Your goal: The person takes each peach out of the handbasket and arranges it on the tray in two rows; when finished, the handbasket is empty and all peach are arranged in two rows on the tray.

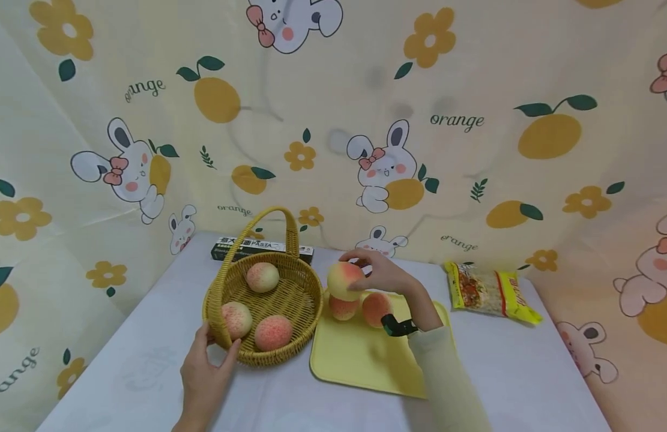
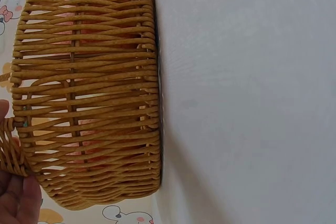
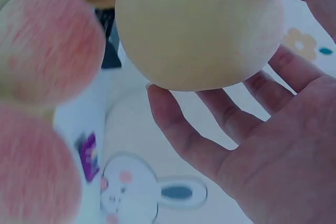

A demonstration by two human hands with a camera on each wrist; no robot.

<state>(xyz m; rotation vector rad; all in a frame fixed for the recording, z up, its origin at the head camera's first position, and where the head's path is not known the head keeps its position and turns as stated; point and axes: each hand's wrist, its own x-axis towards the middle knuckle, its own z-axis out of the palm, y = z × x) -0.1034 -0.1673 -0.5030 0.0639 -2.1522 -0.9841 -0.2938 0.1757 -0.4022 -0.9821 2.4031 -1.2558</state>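
A woven basket (image 1: 298, 300) with a tall handle stands on the table, holding a pale peach (image 1: 263, 277) at its back and two redder peaches, one at the left (image 1: 236, 320) and one at the front (image 1: 274, 333). My left hand (image 1: 208, 375) grips the base of the basket's handle (image 2: 9, 153) at the near left. Over the yellow tray (image 1: 360, 366), my right hand (image 1: 384, 273) holds a yellow-pink peach (image 1: 345, 280), its fingers curled round it in the right wrist view. Below it on the tray lie two more peaches, one partly covered (image 1: 344, 309) and one beside it (image 1: 376, 309).
A dark pasta box (image 1: 306, 252) lies behind the basket. To the right of the tray is a yellow bag of noodles (image 1: 487, 291). A patterned cloth (image 1: 322, 108) hangs behind the white table (image 1: 133, 360).
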